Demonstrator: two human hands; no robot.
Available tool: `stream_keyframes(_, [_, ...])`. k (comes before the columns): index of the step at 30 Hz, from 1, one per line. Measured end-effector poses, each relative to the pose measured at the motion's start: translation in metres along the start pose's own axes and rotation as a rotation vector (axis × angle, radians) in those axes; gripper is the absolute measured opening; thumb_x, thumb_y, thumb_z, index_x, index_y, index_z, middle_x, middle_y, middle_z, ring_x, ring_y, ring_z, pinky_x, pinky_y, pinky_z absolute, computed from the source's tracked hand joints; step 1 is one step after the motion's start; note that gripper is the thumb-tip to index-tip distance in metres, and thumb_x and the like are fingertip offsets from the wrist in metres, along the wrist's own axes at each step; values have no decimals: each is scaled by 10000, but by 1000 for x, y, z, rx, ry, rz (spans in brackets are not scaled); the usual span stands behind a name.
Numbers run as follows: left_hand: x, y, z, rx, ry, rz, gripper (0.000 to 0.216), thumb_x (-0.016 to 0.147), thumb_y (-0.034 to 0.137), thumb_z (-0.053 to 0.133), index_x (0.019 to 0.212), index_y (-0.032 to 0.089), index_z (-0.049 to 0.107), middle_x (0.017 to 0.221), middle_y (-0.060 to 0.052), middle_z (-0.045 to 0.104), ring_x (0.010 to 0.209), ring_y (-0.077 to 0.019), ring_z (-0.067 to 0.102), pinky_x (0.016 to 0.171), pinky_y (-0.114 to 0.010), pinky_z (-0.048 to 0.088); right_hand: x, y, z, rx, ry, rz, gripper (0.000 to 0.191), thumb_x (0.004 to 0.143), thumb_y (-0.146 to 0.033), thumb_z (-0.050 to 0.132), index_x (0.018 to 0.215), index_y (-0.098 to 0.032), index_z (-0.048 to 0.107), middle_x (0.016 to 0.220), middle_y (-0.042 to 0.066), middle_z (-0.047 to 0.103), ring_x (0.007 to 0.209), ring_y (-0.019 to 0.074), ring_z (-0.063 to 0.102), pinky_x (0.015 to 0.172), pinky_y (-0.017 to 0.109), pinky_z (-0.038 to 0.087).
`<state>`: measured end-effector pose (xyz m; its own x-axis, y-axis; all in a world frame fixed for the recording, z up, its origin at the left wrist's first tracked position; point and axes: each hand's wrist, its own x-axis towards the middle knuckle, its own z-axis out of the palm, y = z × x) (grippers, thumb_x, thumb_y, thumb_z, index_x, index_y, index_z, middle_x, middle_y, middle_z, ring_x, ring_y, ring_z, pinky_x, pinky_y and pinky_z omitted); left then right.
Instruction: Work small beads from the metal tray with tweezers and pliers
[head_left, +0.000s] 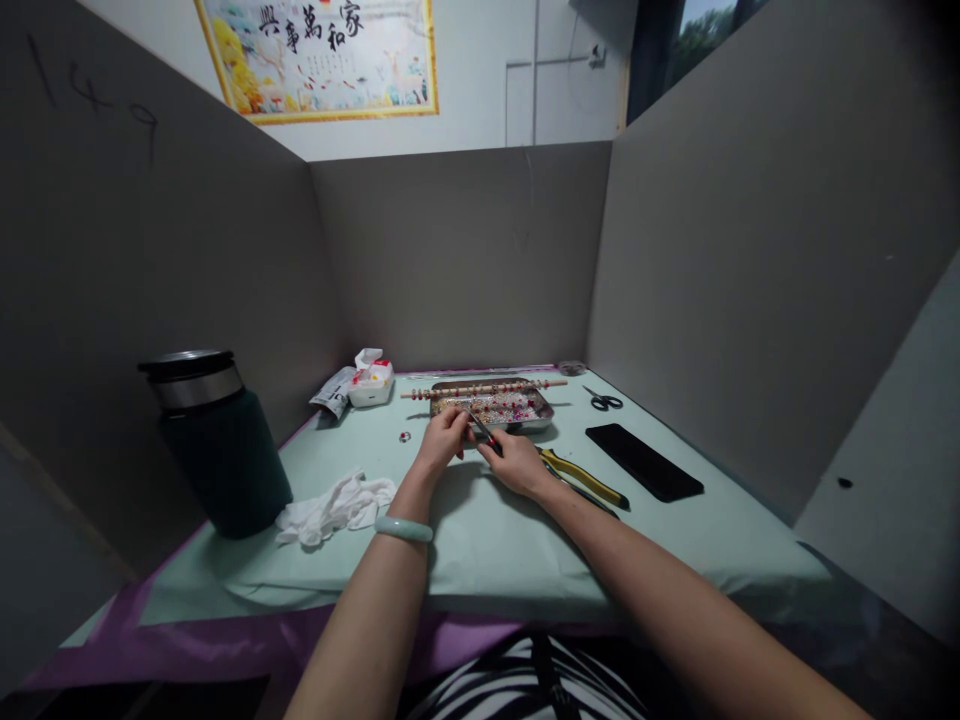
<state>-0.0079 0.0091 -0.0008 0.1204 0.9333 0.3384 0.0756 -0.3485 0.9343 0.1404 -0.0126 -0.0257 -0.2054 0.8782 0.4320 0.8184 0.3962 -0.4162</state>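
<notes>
My left hand (pixel 445 438), with a pale green bangle on the wrist, is closed in a pinch at the near edge of the bead tray. Whatever lies between its fingertips is too small to make out. My right hand (pixel 514 462) grips small pliers (pixel 486 434) with dark and red handles, their thin tip meeting the left fingertips. Just beyond both hands sits the metal tray (pixel 541 424), full of colourful beads. A wooden stick (pixel 555 383) strung with small beaded rings lies across it. To the left of my left hand rests one beaded ring (pixel 405 437).
Yellow-handled pliers (pixel 585 478) lie beside my right wrist. Farther right are a black phone (pixel 645 462) and scissors (pixel 604 401). At left stand a dark green bottle (pixel 225 455), a crumpled white cloth (pixel 336 508) and a white box (pixel 371 385). Grey partitions (pixel 457 260) enclose three sides.
</notes>
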Motion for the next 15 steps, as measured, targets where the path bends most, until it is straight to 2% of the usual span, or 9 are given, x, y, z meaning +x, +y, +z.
stream_keyframes(15, [0, 1, 2, 15, -8, 15, 192, 787, 342, 481, 856, 163, 473, 513, 55, 527, 318, -45, 383, 306, -162, 314, -1, -2, -2, 54, 10, 5, 303, 856, -421, 446, 897, -183, 628, 736, 38, 659, 664, 156, 570, 568, 240, 263])
